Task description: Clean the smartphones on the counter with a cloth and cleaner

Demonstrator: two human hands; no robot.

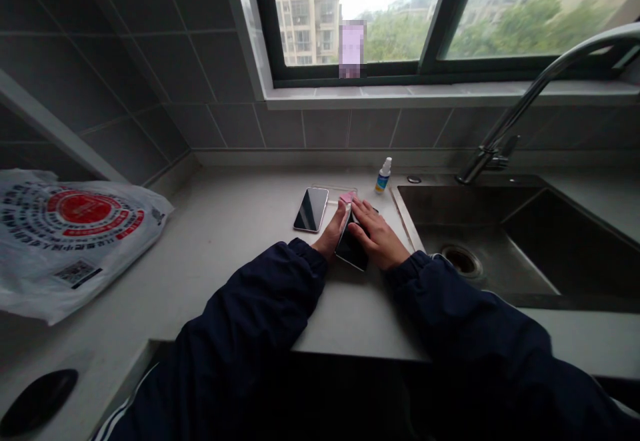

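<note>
A dark-screened smartphone (352, 249) is tilted above the counter in front of me. My left hand (331, 233) grips it along its left edge, thumb pointing up. Across the upper part of the screen lies my right hand (376, 231), its fingers stretched out; whether anything is under them is hidden. A small pink piece (347, 197) shows just beyond my fingertips. To the left, a second phone (311, 210) rests on the counter, screen up. Partly behind it is a clear, thin-edged item (336, 187). A small spray bottle (383, 176) with a white top stands beyond my right hand.
On the right is a steel sink (530, 301) with a chrome faucet (520, 101). A white plastic bag (75, 234) with red print sits at the left. A black oval object (39, 402) lies at lower left. The pale counter (215, 228) runs below a window.
</note>
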